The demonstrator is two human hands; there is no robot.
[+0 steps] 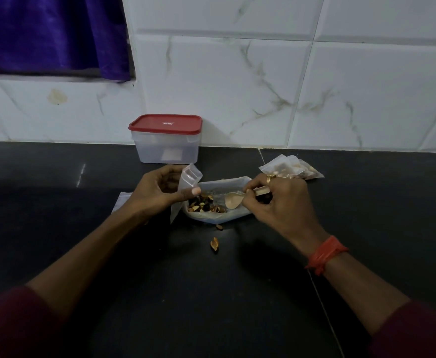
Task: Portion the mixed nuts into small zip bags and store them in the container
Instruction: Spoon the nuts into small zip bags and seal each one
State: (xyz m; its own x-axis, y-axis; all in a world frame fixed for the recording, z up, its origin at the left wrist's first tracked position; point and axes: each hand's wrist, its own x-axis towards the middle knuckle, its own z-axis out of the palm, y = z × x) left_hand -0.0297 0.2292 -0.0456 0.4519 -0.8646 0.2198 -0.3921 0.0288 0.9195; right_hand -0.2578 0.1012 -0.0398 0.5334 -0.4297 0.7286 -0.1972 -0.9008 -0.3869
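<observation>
- Black countertop (56,215) fills the lower frame, with white marbled tiles (237,73) above.
- Container (165,142), red lid on, stands at centre against the tiles.
- Open bag of mixed nuts (220,184) lies at centre.
- Left hand (157,189) pinches a small zip bag (189,174).
- Right hand (276,200) grips a spoon (233,200), its bowl inside the open bag.
- Filled zip bags (293,166) lie right of centre.
- A loose nut (214,244) lies just below the open bag.

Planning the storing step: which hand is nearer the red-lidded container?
Left. The left hand sits just in front of the red-lidded container; the right hand is farther right.
</observation>
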